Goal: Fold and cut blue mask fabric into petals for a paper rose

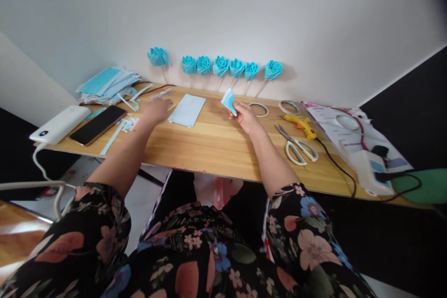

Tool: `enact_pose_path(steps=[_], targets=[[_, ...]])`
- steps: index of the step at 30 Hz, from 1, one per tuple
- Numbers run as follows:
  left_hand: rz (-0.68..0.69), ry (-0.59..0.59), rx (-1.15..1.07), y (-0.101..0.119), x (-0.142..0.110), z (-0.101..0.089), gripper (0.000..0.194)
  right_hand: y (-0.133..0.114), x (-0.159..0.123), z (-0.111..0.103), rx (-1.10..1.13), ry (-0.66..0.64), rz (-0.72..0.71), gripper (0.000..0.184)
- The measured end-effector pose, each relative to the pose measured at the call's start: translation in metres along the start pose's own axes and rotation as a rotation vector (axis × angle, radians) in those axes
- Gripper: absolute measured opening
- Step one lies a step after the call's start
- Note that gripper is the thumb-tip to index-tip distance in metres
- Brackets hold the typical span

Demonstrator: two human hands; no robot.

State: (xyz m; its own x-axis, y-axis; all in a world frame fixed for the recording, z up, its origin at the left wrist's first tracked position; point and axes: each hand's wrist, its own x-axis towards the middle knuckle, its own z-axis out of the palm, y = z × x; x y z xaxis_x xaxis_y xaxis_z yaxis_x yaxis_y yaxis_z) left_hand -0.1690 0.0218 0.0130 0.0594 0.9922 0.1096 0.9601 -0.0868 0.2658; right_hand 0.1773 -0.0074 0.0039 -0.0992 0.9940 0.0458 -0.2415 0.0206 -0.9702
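My right hand [245, 117] pinches a folded piece of blue-and-white face mask [228, 99] above the table. On the left, my left hand [157, 111] is low over the tabletop with its fingers curled. A thin pale stick [172, 107] pokes out between its finger and thumb; most of the grip is hidden. Just behind this hand lie some slim sticks [161, 94] in what looks like clear wrapping. A flat light-blue mask sheet [187, 110] rests between my hands. Several blue flowers on sticks, such as this mask flower [221, 66], stand in a row along the wall.
Left are stacked masks [108, 83], cut strips [113, 137], a phone [98, 125] and a power bank [61, 124]. Right are tape rolls [289, 107], scissors [296, 145], a yellow glue gun [300, 125] with a black cord, papers [331, 118] and a white power strip [372, 172].
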Motion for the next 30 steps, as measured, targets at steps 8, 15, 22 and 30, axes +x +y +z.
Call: enact_pose_path(steps=[8,15,22,30], targets=[[-0.003,0.091,0.030,0.005,0.015,-0.008,0.059,-0.003,-0.003,0.002,-0.025,0.006,0.002,0.045],[0.032,0.122,0.008,0.009,0.030,-0.001,0.045,0.001,-0.003,0.006,-0.042,-0.053,-0.005,0.050],[0.213,0.240,-0.284,0.063,0.028,-0.004,0.052,-0.014,-0.016,0.013,-0.151,-0.295,-0.024,0.045],[0.127,0.056,-1.123,0.123,0.029,0.016,0.041,-0.022,-0.014,0.001,-0.294,-0.147,-0.183,0.036]])
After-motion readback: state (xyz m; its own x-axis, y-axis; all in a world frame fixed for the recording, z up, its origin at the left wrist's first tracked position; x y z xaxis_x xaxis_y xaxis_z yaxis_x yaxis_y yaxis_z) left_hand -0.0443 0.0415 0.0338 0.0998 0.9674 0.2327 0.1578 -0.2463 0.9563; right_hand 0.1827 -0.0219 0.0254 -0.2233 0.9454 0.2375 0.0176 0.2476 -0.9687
